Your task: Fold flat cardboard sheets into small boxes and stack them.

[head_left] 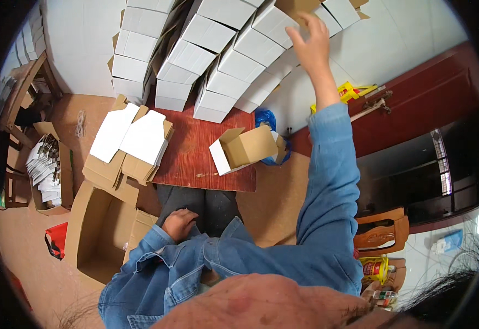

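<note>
High at the upper right, my right hand (pixel 312 44) reaches to the stacked white boxes (pixel 198 52), thumb and fingers apart. It is beside an upper box with a brown inside; whether it touches that box I cannot tell. My left hand (pixel 179 223) rests on my thigh with its fingers curled, and no object shows in it. On the red-brown table (pixel 187 164) stands an open small carton (pixel 245 148), white outside and brown inside, its flap raised. Flat white and brown cardboard blanks (pixel 143 137) lie in a pile on the table's left.
A large open cardboard box (pixel 99 233) stands at my left. Farther left, another carton (pixel 47 175) holds many folded blanks. A blue plastic bag (pixel 266 118) is beside the table's right edge. A wooden chair (pixel 385 233) stands at the right, near a dark red door (pixel 415 98).
</note>
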Motion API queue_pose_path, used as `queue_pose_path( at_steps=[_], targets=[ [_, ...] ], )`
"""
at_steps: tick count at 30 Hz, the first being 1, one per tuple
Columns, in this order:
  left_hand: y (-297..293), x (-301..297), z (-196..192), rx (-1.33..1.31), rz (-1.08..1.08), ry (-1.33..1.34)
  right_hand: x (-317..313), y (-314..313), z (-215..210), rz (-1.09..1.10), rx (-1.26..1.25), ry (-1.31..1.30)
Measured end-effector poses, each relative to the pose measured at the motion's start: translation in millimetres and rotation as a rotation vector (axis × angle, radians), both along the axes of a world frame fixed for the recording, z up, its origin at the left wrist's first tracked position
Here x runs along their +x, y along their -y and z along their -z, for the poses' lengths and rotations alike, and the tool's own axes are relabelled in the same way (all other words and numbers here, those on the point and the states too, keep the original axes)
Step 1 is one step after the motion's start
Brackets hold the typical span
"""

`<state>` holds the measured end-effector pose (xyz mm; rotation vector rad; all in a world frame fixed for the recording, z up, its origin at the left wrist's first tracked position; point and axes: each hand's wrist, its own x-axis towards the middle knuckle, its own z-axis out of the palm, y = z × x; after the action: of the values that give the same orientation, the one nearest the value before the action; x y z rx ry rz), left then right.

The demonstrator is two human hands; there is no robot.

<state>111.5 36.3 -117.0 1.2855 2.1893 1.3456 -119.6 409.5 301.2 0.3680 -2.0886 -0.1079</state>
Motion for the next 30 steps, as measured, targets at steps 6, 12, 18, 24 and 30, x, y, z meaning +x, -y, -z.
queue_pose_path(
  at_steps=[6,12,18,24,30],
  targets=[
    [-1.8,0.2,4.3,-0.027,0.013,-0.071,104.8,11.8,121.8,-0.225,0.080,0.856],
    [-8.6,6.8,2.0,-0.162,0.042,-0.187,176.5,0.2,277.6,0.082,0.654,0.924],
    [-0.9,20.0,6.4,-0.230,0.014,-0.274,171.5,-16.1,257.5,0.080,0.098,0.922],
    [2.8,19.6,17.8,-0.198,-0.034,-0.274,165.0,7.4,37.5,0.110,-0.068,0.422],
    [2.5,7.6,30.5,-0.178,0.004,-0.264,103.4,55.2,-127.0,-0.073,-0.061,-0.153]
  ],
)
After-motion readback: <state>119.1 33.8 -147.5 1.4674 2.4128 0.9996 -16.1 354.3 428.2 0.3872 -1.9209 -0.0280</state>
